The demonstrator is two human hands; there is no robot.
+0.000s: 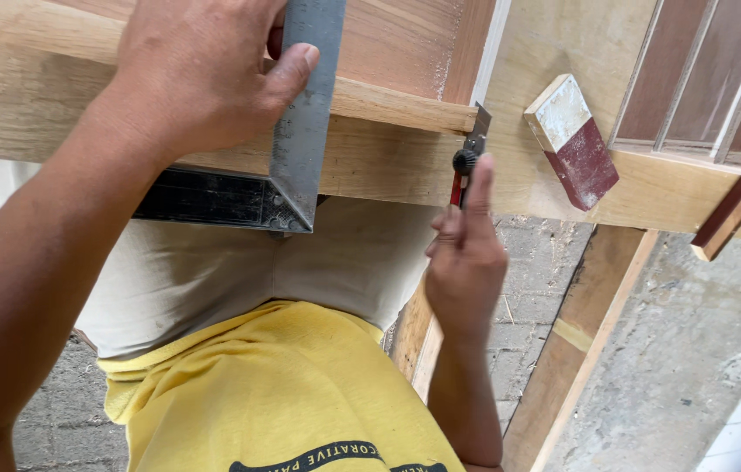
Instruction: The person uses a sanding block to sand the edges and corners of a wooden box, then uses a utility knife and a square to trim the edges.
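My left hand (200,74) presses a metal try square (300,131) flat against a wooden board (379,162), thumb on the steel blade. The square's dark stock (204,199) hangs along the board's near edge. My right hand (466,253) grips a red utility knife (468,162) with a black knob, forefinger stretched along it. The knife's blade tip (481,118) touches the end of a thin wooden strip (405,105) lying on the board.
A small wooden block (571,140) painted white and dark red lies on the board to the right. A panelled wooden piece (711,79) sits at the top right. A dark red offcut (727,218) overhangs the edge. Timber legs (580,341) and paving are below.
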